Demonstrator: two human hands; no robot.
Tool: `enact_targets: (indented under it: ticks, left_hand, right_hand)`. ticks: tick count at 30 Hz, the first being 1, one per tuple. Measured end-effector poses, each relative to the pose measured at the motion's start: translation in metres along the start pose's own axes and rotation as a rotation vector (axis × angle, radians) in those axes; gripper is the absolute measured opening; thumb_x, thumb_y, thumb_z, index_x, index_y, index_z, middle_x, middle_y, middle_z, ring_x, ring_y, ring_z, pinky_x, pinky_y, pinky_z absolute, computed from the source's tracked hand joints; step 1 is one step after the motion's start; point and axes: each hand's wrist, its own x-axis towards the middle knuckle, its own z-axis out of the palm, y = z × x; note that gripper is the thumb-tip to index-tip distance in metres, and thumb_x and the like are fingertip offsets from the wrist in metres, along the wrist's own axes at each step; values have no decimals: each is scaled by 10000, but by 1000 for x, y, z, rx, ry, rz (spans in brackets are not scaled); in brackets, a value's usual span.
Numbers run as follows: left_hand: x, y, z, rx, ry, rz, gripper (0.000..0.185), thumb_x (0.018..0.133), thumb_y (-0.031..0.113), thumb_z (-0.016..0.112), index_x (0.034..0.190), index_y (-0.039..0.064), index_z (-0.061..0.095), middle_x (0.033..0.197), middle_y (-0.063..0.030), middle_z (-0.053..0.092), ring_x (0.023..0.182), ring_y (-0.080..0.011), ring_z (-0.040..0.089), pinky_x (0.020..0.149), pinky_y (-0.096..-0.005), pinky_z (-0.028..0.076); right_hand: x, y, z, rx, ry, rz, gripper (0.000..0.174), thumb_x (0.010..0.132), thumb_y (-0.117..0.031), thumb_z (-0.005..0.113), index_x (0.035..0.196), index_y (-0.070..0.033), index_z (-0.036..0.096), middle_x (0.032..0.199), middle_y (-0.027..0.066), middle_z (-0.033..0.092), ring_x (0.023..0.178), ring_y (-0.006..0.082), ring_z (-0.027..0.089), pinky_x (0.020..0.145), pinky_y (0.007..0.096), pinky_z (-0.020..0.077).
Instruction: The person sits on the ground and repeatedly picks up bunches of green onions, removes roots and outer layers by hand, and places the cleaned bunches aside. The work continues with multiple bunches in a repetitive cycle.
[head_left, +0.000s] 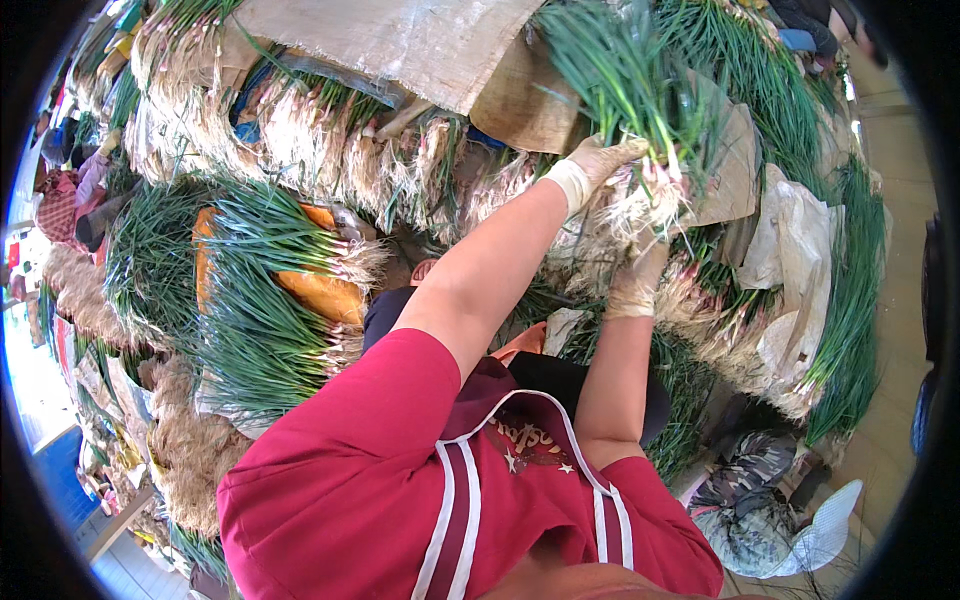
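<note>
Both my hands wear thin pale gloves and are raised at the upper right. My left hand (600, 161) is closed around a bunch of green onions (656, 142), at the stalks just above the pinkish-white bulbs. My right hand (641, 274) is just below the bunch's roots; whether its fingers touch or grip them cannot be made out. The bunch's leaves fan out upward and look blurred. To the left, sorted green onions (262, 345) lie on an orange sheet (326, 296) with their roots pointing right.
Rooted onion bundles (307, 135) are piled ahead, partly under a beige cloth sheet (397, 45). More onions (855, 300) line the right side by a whitish sack (795, 247). A person in camouflage clothing (757, 502) is at the lower right, another person (71, 195) at the far left.
</note>
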Motion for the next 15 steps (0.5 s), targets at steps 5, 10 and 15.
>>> enact_targets:
  ticks: [5,10,15]
  left_hand:
    - [0,-2,47,277,-258,-30,924,670,404,788,1321,-79,343,1215,-199,535,1116,-257,513,949,-357,396]
    - [-9,-25,83,251,122,-196,732,787,324,705,1376,91,339,1101,-122,573,924,-242,545,762,-462,473]
    - [32,-89,-28,-39,249,-173,430,929,134,473,1351,182,405,1330,-72,473,1015,-215,582,819,-394,510]
  right_hand:
    - [-28,-63,-35,-547,-89,-243,398,874,-44,525,1269,-16,479,1201,103,556,1045,209,551,924,344,429]
    - [20,-42,-124,-1221,417,-53,610,809,-184,620,1342,-19,371,1308,184,462,1219,281,425,1083,375,223]
    - [5,-50,-158,-70,497,-160,657,838,-132,557,1408,-64,238,1390,161,349,1280,271,334,1073,396,233]
